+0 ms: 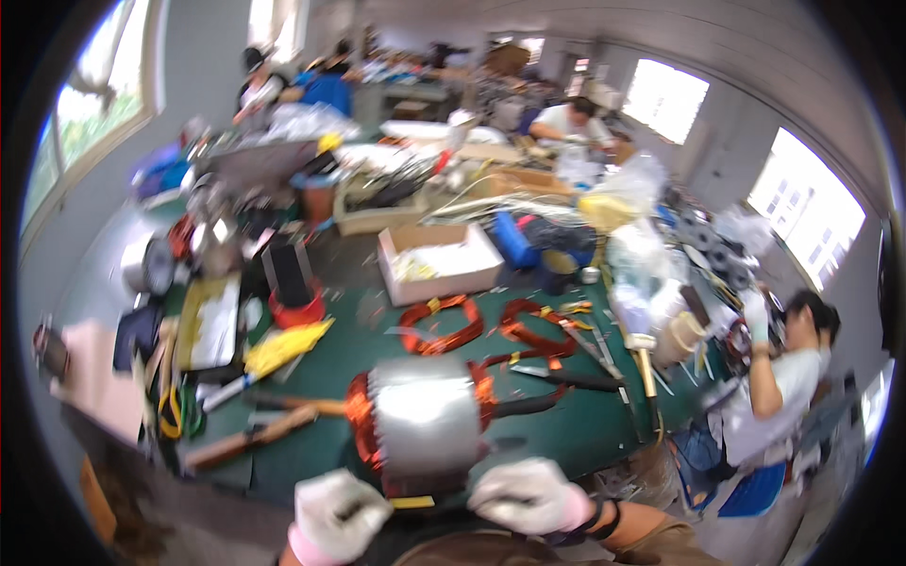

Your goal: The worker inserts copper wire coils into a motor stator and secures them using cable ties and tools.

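Lying on its side by the near edge of the green workbench, the silver stator core points its copper-wound ends left and right — its long axis roughly along that edge, probably so both ends are within reach. The gloved left hand and right hand are near that edge, fingers curled inward; whether they pinch anything, I cannot tell. Two copper coils lie beyond the core — presumably handy yet out of the way.

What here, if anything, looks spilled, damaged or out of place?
Nothing clearly stands out as spilled or damaged, though blur hides fine detail. The bench is cluttered, with coils lying behind the metal core.
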### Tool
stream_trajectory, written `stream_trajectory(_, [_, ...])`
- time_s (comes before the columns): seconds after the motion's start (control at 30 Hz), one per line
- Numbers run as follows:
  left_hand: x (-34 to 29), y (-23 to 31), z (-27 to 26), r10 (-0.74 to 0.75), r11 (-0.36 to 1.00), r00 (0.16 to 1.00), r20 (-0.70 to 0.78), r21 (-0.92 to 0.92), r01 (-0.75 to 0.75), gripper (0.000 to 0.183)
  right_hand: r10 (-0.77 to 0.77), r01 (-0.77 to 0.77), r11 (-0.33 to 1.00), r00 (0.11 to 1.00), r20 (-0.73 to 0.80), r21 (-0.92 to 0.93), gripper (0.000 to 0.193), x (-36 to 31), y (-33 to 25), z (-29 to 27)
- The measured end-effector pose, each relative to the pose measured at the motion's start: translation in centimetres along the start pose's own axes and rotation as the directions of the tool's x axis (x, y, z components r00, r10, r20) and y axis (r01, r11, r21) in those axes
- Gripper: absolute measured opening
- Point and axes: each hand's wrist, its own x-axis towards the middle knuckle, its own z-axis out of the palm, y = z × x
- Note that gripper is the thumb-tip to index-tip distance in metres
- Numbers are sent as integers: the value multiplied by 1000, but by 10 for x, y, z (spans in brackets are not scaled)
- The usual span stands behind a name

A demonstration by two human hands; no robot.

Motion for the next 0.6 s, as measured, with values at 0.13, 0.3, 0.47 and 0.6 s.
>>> stream_trajectory(0.13, [21, -48, -35, -118, 985, 945, -305, 85, 151, 9, 61, -256, 900, 876, -479, -352, 13, -14, -11, -54])
stream_trajectory(0.3, [31, -93, -33, -229, 932, 939, -257, 222, 287, 17, 286, -318, 772, 947, -147, -550, 32, 25, 67, -77])
stream_trajectory(0.47, [50, -103, -7, -135, 939, 975, -175, 293, 182, 22, 383, -303, 628, 922, -54, -717, 19, 30, 67, -61])
stream_trajectory(0.6, [60, -104, 0, -130, 939, 986, -104, 308, 156, 21, 436, -362, 636, 897, -69, -681, 19, 25, 83, -74])
